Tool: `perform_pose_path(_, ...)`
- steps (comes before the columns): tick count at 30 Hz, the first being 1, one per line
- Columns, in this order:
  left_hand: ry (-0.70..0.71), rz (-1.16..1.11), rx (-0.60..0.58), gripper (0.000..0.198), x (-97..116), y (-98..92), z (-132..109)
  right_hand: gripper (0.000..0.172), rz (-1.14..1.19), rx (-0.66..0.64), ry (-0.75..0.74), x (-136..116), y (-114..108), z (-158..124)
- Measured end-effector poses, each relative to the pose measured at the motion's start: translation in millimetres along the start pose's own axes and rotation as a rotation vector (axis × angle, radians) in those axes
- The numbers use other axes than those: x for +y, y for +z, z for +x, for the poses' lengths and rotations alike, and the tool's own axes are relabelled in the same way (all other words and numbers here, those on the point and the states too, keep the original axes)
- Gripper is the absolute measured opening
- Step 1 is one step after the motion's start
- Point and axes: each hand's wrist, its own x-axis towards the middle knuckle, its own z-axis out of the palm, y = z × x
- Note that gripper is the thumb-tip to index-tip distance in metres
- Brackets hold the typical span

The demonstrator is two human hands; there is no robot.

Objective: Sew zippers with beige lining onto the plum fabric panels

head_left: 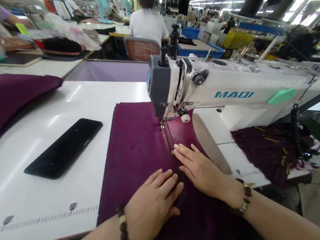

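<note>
A dark purple panel (134,148) of leather-like material lies flat under the needle and presser foot (162,126) of a white sewing machine (233,89). A zipper (169,138) runs along the panel from the foot toward me, with a small gold zipper pull (172,152) on it. My left hand (152,199) rests flat on the panel left of the zipper line, fingers stretched out. Beside the pull, my right hand (200,170) presses on the panel with its fingers extended, fingertips touching the zipper's edge. Neither hand grips anything.
A black phone (65,148) lies on the white table (64,106) to the left. Another purple piece (4,103) sits at the far left. Purple zipper strips with gold pulls (268,148) are piled on the right. Ahead, a person in white (147,23) sits on a chair.
</note>
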Motion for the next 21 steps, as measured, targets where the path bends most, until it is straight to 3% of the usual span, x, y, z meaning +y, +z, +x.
perform_pose_path(21, 0.037, 0.03, 0.063, 0.036, -20.2, 0.3, 1.0, 0.042, -0.038, 0.007, 0.055, 1.7, 2.0, 14.8)
